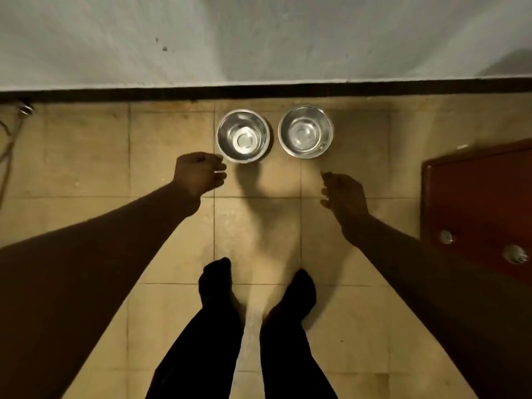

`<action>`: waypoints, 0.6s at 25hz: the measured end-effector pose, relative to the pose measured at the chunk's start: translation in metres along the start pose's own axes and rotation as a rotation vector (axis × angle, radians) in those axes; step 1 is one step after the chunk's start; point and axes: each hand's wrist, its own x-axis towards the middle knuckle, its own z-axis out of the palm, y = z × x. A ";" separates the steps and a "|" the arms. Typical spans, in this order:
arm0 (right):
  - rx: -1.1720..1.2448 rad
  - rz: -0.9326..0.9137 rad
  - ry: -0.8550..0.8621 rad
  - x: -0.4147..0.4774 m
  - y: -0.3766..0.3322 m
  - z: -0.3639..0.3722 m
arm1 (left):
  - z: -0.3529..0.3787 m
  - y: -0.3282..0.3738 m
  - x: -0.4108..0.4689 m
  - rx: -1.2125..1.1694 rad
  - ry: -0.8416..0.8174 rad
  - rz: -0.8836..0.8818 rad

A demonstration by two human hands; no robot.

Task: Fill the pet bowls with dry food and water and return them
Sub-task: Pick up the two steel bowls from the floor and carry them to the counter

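Two shiny steel pet bowls stand side by side on the tiled floor close to the wall. The left bowl and the right bowl both look bare inside, with only reflections showing. My left hand hovers just left of and below the left bowl, fingers curled and apart, holding nothing. My right hand hangs below and right of the right bowl, fingers loosely bent, also holding nothing. Neither hand touches a bowl.
A white wall with a dark skirting strip runs behind the bowls. A reddish wooden cabinet door with round knobs stands at the right. Cables lie at the far left. My legs and feet stand on the beige tiles.
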 end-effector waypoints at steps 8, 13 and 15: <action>0.154 0.069 0.099 0.184 0.042 0.052 | 0.045 -0.094 0.174 -0.035 0.260 -0.136; 0.304 0.096 0.136 0.250 0.042 0.067 | 0.074 -0.111 0.218 -0.193 0.262 -0.132; 0.330 0.073 0.147 0.263 0.044 0.072 | 0.081 -0.114 0.225 -0.310 0.255 -0.120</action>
